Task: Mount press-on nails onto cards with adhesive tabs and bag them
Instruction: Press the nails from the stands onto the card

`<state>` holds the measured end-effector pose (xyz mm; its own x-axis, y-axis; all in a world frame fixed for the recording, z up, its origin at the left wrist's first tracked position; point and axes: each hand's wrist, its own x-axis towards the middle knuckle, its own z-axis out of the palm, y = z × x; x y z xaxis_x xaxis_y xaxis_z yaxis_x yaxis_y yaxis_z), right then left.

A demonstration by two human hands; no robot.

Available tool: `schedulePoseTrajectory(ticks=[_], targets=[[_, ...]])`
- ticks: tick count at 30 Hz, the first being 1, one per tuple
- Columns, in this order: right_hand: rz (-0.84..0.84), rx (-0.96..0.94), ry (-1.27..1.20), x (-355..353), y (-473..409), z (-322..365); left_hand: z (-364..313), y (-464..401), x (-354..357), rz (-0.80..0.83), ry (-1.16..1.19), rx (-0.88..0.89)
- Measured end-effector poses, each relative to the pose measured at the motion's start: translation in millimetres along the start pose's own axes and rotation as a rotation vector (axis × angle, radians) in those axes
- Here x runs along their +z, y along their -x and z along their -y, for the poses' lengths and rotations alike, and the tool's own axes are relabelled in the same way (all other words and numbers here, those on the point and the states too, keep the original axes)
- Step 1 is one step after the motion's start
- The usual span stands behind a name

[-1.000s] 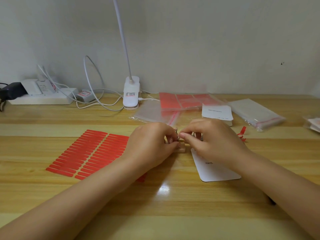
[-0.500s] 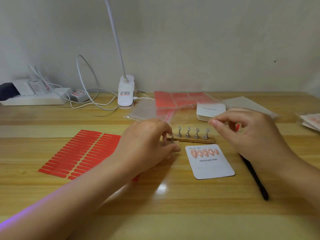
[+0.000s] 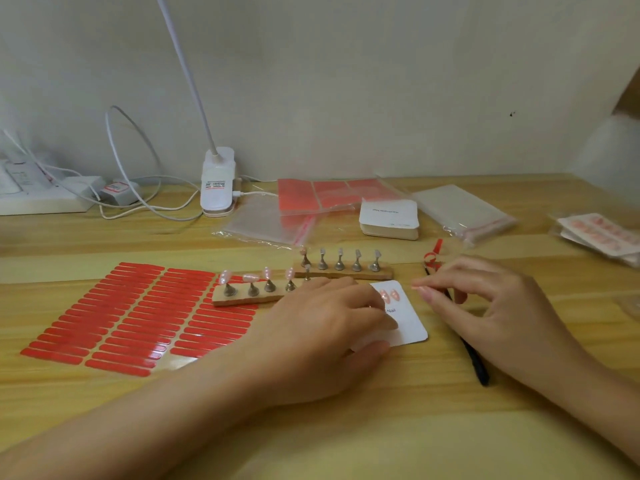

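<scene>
Left hand [image 3: 325, 327] lies flat on the nail card [image 3: 408, 323], steadying it. Right hand [image 3: 485, 306] hovers loosely curled, seemingly empty; next, probably bagging

On the desk [image 3: 311, 427], the left hand [image 3: 322, 334] lies flat over a white nail card [image 3: 408, 323]. The right hand [image 3: 485, 306] hovers beside it with curled fingers [image 3: 429, 292]. Two wooden nail stands [image 3: 249, 297] sit beyond, beside red adhesive tabs [image 3: 121, 317].
</scene>
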<state>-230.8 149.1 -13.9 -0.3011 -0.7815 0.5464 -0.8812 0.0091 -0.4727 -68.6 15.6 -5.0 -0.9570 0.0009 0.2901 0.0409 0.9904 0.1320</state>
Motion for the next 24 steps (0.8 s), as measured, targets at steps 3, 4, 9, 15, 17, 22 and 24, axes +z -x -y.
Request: schedulePoseTrajectory(ticks=[3, 4, 9, 15, 17, 22, 24], targets=[[0.015, 0.014, 0.022, 0.1, 4.2, -3.5, 1.4, 0.9, 5.0, 0.038, 0.060, -0.042], [0.018, 0.014, 0.033, 0.1, 5.4, -4.4, 1.7, 1.5, 6.4, 0.056, 0.071, -0.051], [0.049, 0.027, 0.040, 1.6, 7.9, -5.2, 2.6, 3.8, 9.3, 0.117, 0.056, -0.020], [0.067, 0.037, 0.044, 2.2, 9.4, -4.5, 5.3, 8.1, 6.9, 0.098, 0.075, -0.033], [0.072, 0.048, 0.045, 1.8, 9.7, -4.3, 6.1, 9.8, 6.5, 0.095, 0.101, -0.040], [0.064, 0.058, 0.060, 4.5, 9.8, 2.3, 4.9, 9.5, 6.3, 0.102, 0.102, -0.046], [0.074, 0.038, 0.100, 7.5, 10.9, 5.1, 4.4, 10.0, 6.7, 0.086, 0.100, -0.039]])
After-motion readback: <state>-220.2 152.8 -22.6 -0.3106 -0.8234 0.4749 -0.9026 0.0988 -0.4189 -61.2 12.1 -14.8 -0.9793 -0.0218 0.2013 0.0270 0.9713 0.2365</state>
